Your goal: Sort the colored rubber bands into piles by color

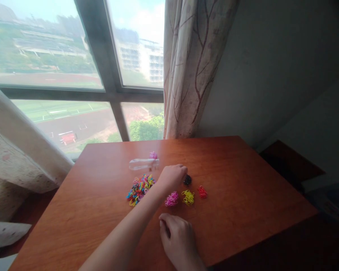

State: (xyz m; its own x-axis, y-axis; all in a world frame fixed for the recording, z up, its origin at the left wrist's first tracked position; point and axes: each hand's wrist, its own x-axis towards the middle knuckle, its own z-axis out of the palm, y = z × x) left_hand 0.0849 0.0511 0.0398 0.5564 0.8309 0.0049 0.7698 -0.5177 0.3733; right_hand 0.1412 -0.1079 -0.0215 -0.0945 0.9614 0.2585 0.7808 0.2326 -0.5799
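My left hand (173, 177) reaches across the table with its fingers closed, right beside a small pile of black rubber bands (188, 180). Whatever its fingertips may hold is hidden. Nearer to me, my right hand (178, 235) rests low over the table, curled, thumb and forefinger pressed together; I cannot make out anything between them. Beyond it lie separate little piles of pink rubber bands (171, 198), yellow rubber bands (188, 197) and red rubber bands (202, 192). A larger heap of mixed-colour rubber bands (139, 190) sits left of my left forearm, which partly covers it.
Behind the mixed heap lies a clear plastic container (142, 164) on its side, with a pink-purple bunch (153, 154) by it. The wooden table (228, 162) ends at a window (141, 120) and a patterned curtain (183, 75). A wall rises at the right.
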